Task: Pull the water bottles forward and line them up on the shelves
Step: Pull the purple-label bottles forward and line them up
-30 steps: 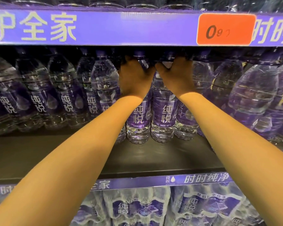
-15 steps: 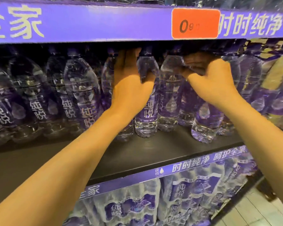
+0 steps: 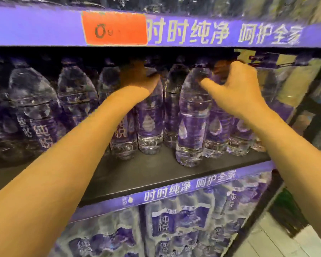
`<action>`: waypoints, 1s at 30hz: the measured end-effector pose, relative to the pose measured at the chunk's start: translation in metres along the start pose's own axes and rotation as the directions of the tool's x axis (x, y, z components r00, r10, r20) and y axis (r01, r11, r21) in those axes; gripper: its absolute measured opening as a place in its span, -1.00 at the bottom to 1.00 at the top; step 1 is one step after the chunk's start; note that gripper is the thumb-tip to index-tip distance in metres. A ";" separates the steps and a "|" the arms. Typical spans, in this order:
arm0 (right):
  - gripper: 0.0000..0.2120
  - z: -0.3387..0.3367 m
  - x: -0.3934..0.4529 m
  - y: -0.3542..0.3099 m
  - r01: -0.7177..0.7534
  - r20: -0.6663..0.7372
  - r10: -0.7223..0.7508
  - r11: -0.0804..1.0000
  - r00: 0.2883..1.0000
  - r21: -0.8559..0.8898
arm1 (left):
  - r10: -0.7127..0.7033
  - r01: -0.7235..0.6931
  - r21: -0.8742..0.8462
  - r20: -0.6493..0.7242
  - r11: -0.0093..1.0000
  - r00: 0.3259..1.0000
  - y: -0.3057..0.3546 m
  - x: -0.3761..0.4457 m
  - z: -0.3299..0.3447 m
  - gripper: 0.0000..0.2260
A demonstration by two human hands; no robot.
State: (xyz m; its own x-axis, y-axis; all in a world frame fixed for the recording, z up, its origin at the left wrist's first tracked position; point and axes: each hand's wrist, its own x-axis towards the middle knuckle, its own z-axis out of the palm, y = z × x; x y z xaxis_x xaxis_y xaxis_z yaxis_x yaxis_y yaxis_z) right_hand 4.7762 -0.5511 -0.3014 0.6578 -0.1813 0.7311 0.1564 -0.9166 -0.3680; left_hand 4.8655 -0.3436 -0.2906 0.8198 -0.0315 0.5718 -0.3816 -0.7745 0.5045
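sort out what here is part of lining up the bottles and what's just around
Part of the job: left hand, right hand, forward bottle, bottles behind, middle shelf.
Just around: orange price tag, wrapped packs below.

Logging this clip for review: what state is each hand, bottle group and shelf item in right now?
left hand: curled over the top of a bottle far back on the shelf.
right hand: gripping the neck of a bottle.
front bottle: upright, ahead of its neighbours.
bottle row: upright, set back from the edge.
shelf: front strip bare.
orange price tag: on the upper shelf strip, print blurred.
wrapped bottle packs: stacked on the shelf below.
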 end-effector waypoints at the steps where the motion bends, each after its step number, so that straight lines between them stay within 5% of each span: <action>1: -0.50 0.000 0.003 0.000 0.038 0.032 -0.038 0.999 0.999 -0.023 | -0.010 0.010 -0.010 -0.021 1.000 1.000 0.001 0.005 0.003 -0.56; 6: -0.60 0.014 0.025 0.000 0.124 0.091 -0.134 0.987 0.987 0.104 | -0.134 0.116 -0.244 -0.057 0.963 0.989 0.001 0.021 0.011 -0.63; 11: -0.15 0.037 0.038 -0.005 0.059 0.136 -0.077 0.990 0.988 0.132 | -0.144 0.113 -0.344 -0.066 0.932 0.987 0.006 0.025 0.030 -0.75; 17: -0.20 0.045 0.043 -0.002 0.034 0.185 -0.035 0.999 0.982 0.005 | -0.044 0.027 -0.069 -0.252 0.997 0.967 0.005 0.034 0.042 -0.59; 22: -0.26 0.036 0.060 0.014 -0.071 0.418 0.018 0.991 0.908 0.110 | -0.057 0.087 0.105 -0.257 0.991 0.965 0.009 0.033 0.048 -0.55; 24: -0.20 0.032 0.060 0.014 -0.136 0.476 0.034 0.974 0.879 0.181 | -0.055 0.051 -0.027 -0.188 0.998 0.981 0.009 0.032 0.047 -0.51; 27: -0.09 0.032 0.058 0.005 -0.153 0.472 0.071 0.978 0.879 0.138 | -0.062 0.053 -0.342 -0.016 0.938 0.998 0.000 0.030 0.033 -0.77; 30: -0.09 0.041 0.056 -0.007 -0.080 0.372 0.096 0.995 0.923 -0.058 | 0.033 -0.029 -0.331 0.005 0.943 0.999 -0.004 0.025 0.026 -0.89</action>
State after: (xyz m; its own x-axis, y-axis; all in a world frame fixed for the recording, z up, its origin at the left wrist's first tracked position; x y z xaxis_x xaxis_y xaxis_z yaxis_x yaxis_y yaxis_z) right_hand 4.8424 -0.5401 -0.2811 0.8965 -0.1229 0.4258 0.0603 -0.9181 -0.3918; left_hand 4.8988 -0.3575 -0.2945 0.8089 -0.0604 0.5848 -0.5254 -0.5205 0.6731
